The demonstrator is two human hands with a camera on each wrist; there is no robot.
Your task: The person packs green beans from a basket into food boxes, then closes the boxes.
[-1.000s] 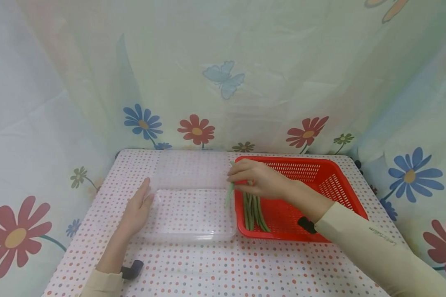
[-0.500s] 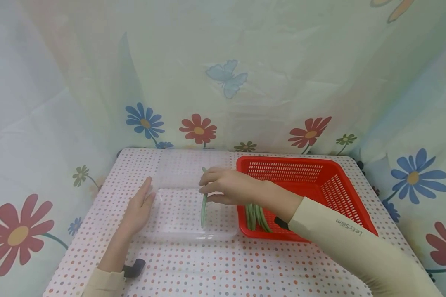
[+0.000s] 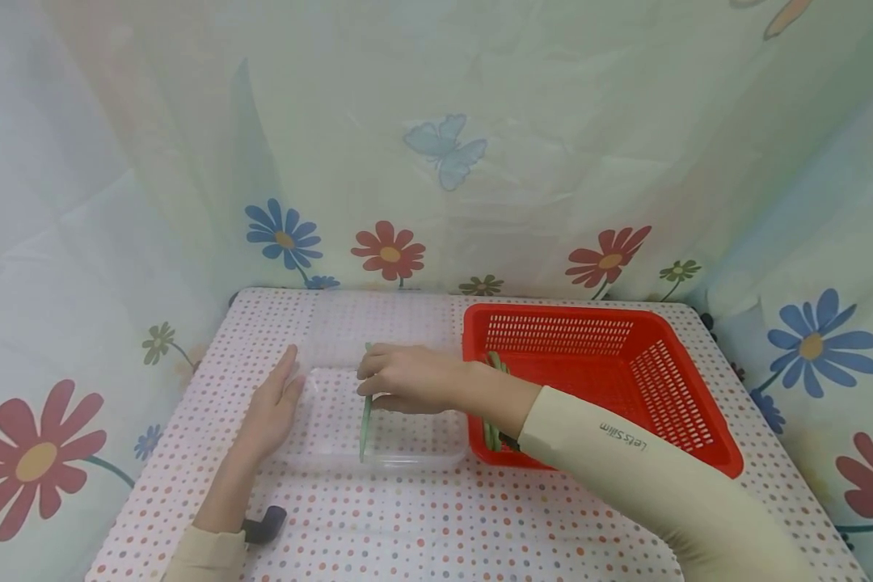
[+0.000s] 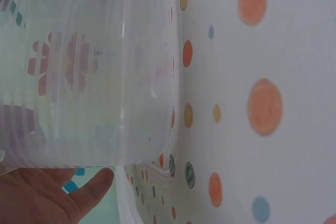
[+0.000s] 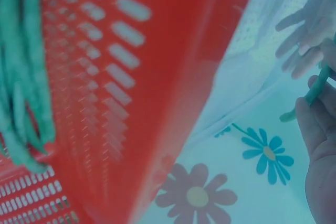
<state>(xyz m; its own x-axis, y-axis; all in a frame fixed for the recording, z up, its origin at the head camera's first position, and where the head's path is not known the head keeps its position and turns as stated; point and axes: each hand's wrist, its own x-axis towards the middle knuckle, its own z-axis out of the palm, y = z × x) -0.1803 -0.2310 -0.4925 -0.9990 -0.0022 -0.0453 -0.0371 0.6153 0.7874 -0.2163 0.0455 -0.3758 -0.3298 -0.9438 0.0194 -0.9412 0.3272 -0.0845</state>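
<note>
A single green bean (image 3: pixel 365 428) is pinched in my right hand (image 3: pixel 407 378), its long end pointing toward the near side. Both are over a clear plastic container (image 3: pixel 415 462) whose see-through lid stands or leans at the back. In the right wrist view, the fingers hold the green bean (image 5: pixel 317 90) near one end. My left hand (image 3: pixel 269 408) rests beside the container's left wall with fingers straight. The left wrist view has the left hand (image 4: pixel 58 195) at the container's side wall (image 4: pixel 94 66); whether it touches is hard to tell.
Right of the container stands a red slotted basket (image 3: pixel 604 380). Several more green beans (image 5: pixel 23 72) lie along its left side, partly hidden by my right forearm in the head view. A dotted cloth (image 3: pixel 407 533) covers the table, and a flowered curtain (image 3: pixel 538 162) hangs behind.
My right hand has carried the green bean leftward from the basket's left edge to above the middle of the container. The left hand stays by the container.
</note>
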